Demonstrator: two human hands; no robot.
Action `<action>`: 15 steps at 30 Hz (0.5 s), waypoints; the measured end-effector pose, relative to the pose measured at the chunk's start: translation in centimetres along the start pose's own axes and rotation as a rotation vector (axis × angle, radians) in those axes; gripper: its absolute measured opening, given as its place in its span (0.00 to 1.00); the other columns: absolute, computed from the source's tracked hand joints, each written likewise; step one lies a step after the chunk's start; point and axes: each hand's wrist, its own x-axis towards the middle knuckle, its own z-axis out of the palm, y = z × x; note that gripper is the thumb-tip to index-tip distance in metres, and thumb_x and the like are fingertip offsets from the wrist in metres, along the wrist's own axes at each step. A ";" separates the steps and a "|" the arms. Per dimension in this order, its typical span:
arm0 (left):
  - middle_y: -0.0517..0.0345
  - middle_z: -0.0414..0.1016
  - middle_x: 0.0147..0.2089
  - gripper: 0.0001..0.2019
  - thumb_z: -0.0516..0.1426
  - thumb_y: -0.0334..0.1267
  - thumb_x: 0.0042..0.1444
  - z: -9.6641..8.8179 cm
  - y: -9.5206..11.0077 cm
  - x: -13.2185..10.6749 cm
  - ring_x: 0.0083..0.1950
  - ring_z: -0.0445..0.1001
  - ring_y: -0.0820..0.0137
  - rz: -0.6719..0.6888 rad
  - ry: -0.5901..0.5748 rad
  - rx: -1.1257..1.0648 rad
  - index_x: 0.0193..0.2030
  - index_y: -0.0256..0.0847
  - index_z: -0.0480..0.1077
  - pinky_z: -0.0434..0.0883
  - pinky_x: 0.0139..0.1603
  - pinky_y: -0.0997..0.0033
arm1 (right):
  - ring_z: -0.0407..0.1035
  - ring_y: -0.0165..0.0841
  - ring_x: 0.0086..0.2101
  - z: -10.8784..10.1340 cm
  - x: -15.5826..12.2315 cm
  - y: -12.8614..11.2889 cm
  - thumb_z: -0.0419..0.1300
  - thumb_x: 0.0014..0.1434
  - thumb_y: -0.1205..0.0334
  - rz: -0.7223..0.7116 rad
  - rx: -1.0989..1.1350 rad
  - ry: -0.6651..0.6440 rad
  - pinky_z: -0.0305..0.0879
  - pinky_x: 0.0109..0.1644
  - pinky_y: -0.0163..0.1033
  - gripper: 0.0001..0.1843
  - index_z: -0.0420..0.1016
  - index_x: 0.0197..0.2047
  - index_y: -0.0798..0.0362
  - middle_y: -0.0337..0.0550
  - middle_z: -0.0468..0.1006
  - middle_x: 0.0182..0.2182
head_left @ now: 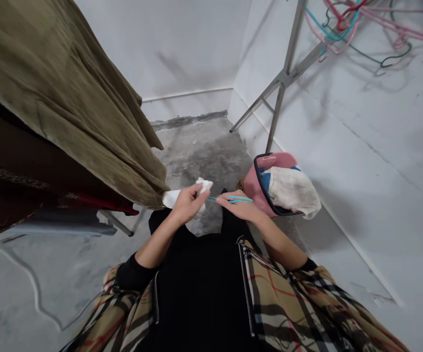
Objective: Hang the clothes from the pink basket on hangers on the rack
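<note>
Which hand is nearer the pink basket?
Right. The right hand is just left of the basket in view; I can't tell if they touch. The left hand, holding white cloth, is farther left, beyond the right hand.

Matt white cloth [204, 184]; rough floor [211, 154]

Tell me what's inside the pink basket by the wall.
In the pink basket, a white cloth lies on top, with something blue peeking out beside it. Whatever lies beneath is hidden.
</note>
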 end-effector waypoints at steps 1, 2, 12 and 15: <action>0.57 0.75 0.32 0.09 0.62 0.43 0.53 0.5 0.0 -0.3 0.34 0.71 0.66 0.072 -0.040 0.156 0.36 0.41 0.77 0.67 0.37 0.70 | 0.65 0.30 0.26 0.8 0.5 0.2 0.52 0.63 0.49 -0.020 0.037 0.031 0.60 0.34 0.35 0.21 0.76 0.26 0.52 0.37 0.74 0.23; 0.55 0.76 0.33 0.08 0.60 0.41 0.55 0.8 0.1 -0.7 0.35 0.71 0.65 0.150 -0.078 0.334 0.37 0.41 0.78 0.67 0.38 0.68 | 0.65 0.30 0.26 1.4 0.9 0.4 0.53 0.62 0.49 -0.032 0.087 0.061 0.61 0.34 0.35 0.21 0.75 0.26 0.53 0.38 0.73 0.23; 0.51 0.78 0.41 0.14 0.54 0.39 0.63 -1.8 2.0 -0.5 0.42 0.73 0.61 0.545 -0.084 1.260 0.53 0.49 0.75 0.64 0.43 0.63 | 0.69 0.31 0.29 0.1 1.4 1.1 0.61 0.56 0.54 -0.033 0.202 0.128 0.64 0.35 0.35 0.12 0.78 0.30 0.54 0.40 0.78 0.26; 0.57 0.78 0.36 0.14 0.53 0.38 0.64 -1.9 2.3 -0.5 0.34 0.72 0.66 0.468 -0.076 1.328 0.53 0.53 0.75 0.59 0.31 0.68 | 0.70 0.31 0.30 -0.4 1.1 0.8 0.62 0.55 0.54 -0.036 0.208 0.216 0.66 0.36 0.35 0.11 0.77 0.32 0.53 0.40 0.78 0.28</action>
